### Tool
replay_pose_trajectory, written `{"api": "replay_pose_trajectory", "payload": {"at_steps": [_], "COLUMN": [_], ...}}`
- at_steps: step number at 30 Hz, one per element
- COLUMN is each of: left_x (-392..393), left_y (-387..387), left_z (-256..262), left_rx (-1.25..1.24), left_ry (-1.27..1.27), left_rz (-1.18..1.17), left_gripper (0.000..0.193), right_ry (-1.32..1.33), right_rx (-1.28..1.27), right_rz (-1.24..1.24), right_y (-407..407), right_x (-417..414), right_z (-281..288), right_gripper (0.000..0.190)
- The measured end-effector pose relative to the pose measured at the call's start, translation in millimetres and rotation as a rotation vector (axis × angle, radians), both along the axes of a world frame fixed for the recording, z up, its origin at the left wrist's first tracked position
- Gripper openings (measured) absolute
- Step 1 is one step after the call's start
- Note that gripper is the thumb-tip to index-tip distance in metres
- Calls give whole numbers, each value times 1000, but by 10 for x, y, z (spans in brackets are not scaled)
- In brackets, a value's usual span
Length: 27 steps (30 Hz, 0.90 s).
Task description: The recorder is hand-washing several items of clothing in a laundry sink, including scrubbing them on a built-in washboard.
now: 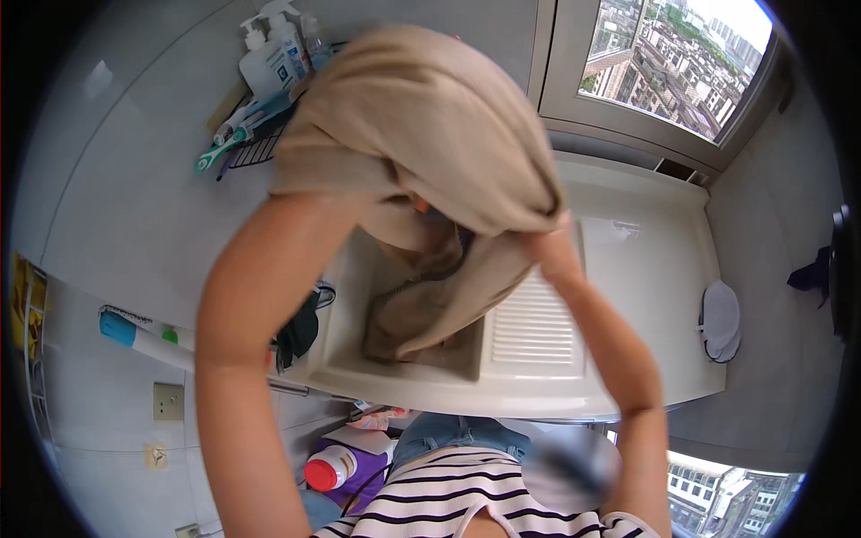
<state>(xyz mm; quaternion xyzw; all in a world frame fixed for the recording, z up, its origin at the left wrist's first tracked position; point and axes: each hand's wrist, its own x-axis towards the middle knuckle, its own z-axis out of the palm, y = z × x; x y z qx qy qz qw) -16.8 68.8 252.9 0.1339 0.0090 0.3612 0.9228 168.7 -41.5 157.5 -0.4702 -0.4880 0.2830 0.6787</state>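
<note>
A large beige cloth garment is lifted in a bunch over the laundry sink, and its lower end hangs into the basin. My left hand is hidden in the folds; only the forearm shows, running up into the cloth. My right hand grips the cloth's right edge, blurred by motion. The ribbed washboard of the sink lies below my right hand.
Pump bottles and toothbrushes stand on a wire rack at the upper left. Dark cloth hangs at the sink's left side. A white mesh item rests at the right edge. A window is at the upper right.
</note>
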Motion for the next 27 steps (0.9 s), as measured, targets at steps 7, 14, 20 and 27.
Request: {"api": "replay_pose_trajectory", "payload": {"at_steps": [7, 14, 20, 27], "left_x": [-850, -48, -160, 1060], "left_y": [198, -522, -855, -140], "left_z": [-877, -2265, -2256, -2514], "left_rx": [245, 550, 673, 1721], "left_ry": [480, 937, 1250, 1442], "left_rz": [-203, -467, -961, 438], "left_gripper": [43, 44, 33, 41], "right_ry": [-117, 446, -808, -787], "right_rx": [-103, 44, -798, -1094], "right_rz": [71, 160, 617, -25], "right_y": [-246, 138, -130, 111], "right_x": [651, 547, 1281, 801], "right_z": [1294, 68, -585, -1037], "right_gripper": [31, 42, 61, 67]}}
